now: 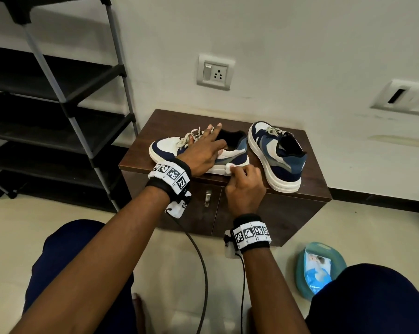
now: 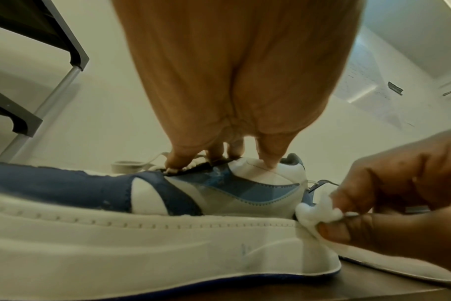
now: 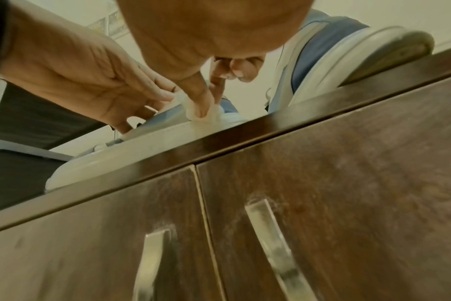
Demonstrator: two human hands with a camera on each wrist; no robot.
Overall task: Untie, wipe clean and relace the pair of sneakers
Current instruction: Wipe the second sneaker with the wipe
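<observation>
Two blue-and-white sneakers sit on a low brown cabinet (image 1: 307, 189). The left sneaker (image 1: 166, 147) lies sideways with its toe to the left. My left hand (image 1: 203, 150) rests flat on its top, fingers straight across the laces (image 1: 191, 136) and collar, thumb on the side panel (image 2: 269, 163). My right hand (image 1: 245, 182) pinches a small white wipe (image 1: 228, 168) against the heel end of that sneaker's white sole (image 2: 168, 244); the wipe (image 2: 317, 211) bunches under the fingertips (image 3: 200, 110). The right sneaker (image 1: 275, 155) stands heel toward me, still laced, untouched.
A black shoe rack (image 1: 59, 97) stands at the left. The cabinet has two doors with metal handles (image 3: 273, 244). A pack of wipes in a teal bowl (image 1: 320, 268) sits on the floor at the right. Wrist cables hang down. My knees flank the view.
</observation>
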